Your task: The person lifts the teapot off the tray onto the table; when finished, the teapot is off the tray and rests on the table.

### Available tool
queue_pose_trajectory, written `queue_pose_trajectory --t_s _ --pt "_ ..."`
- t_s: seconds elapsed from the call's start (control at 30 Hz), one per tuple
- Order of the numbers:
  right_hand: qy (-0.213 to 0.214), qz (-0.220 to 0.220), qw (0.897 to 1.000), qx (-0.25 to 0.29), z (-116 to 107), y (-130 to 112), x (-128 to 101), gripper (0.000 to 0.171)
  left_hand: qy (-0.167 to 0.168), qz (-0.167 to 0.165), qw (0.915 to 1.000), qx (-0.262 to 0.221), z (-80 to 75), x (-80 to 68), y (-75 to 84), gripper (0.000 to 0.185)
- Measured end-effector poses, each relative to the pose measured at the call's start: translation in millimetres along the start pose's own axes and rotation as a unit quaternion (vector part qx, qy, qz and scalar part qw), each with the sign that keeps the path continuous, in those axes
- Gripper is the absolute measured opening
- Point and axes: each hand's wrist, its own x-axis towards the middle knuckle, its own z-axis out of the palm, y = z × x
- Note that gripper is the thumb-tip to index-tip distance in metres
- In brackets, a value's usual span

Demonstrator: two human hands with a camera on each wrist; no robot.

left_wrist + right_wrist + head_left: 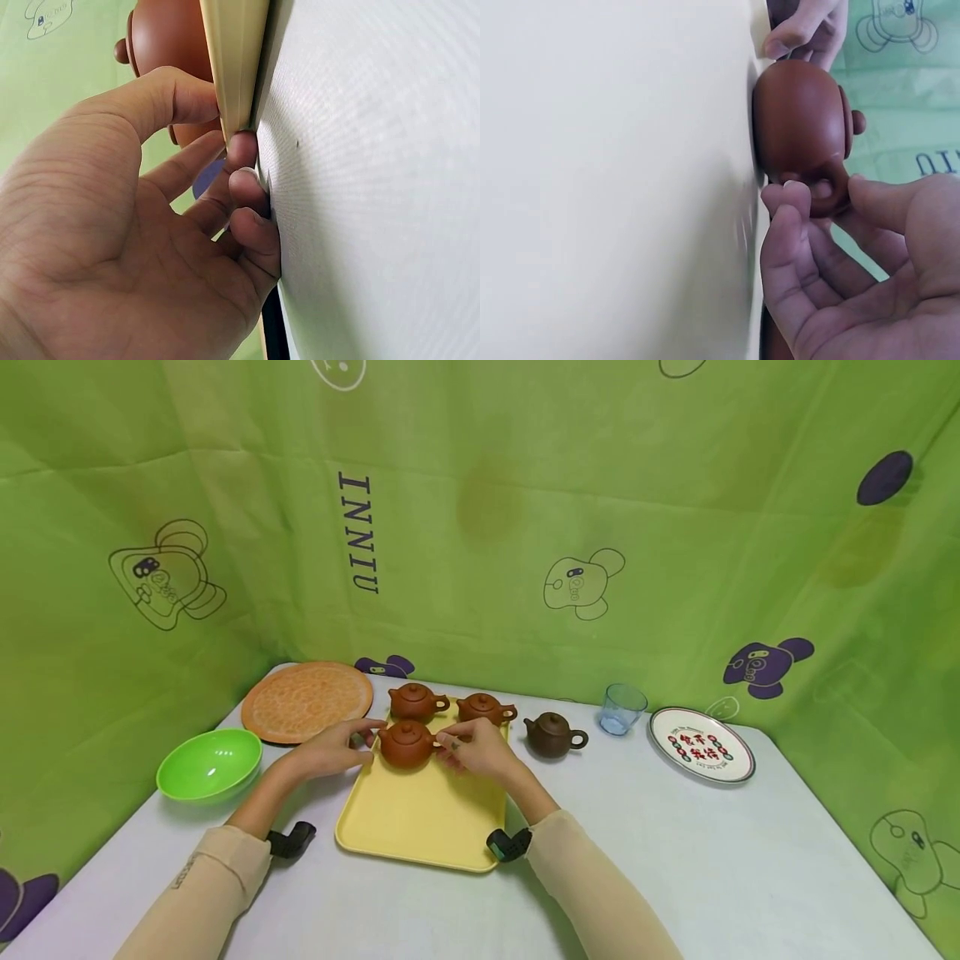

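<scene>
A reddish-brown clay teapot (406,747) stands upright on the yellow tray (420,827), with its spout to the left and its handle to the right. My right hand (480,747) pinches that handle between thumb and fingers; the right wrist view shows the teapot (799,116) up close. On the spout side, my left hand (335,749) holds the tray's left rim. In the left wrist view its thumb lies on the rim (236,60) and the other fingers curl at the rim's underside. Two similar teapots, one left (411,702) and one right (480,708), stand at the tray's far end.
Right of the tray stands a dark brown teapot (550,737), then a blue glass cup (622,710) and a white printed plate (697,768). A round orange mat (307,700) and a green bowl (210,766) lie on the left. Green curtain surrounds the white table.
</scene>
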Motion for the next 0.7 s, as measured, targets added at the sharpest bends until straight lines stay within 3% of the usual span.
queue_pose_trajectory --t_s 0.3,0.7 --pt "-0.004 0.014 1.0 0.011 -8 -2 -8 0.028 -0.003 0.0 1.0 -0.005 0.0 0.3 2.0 0.068" --pt "0.003 -0.003 1.0 0.014 -19 2 -14 0.028 0.005 0.003 1.0 -0.004 1.1 2.0 0.1 0.069"
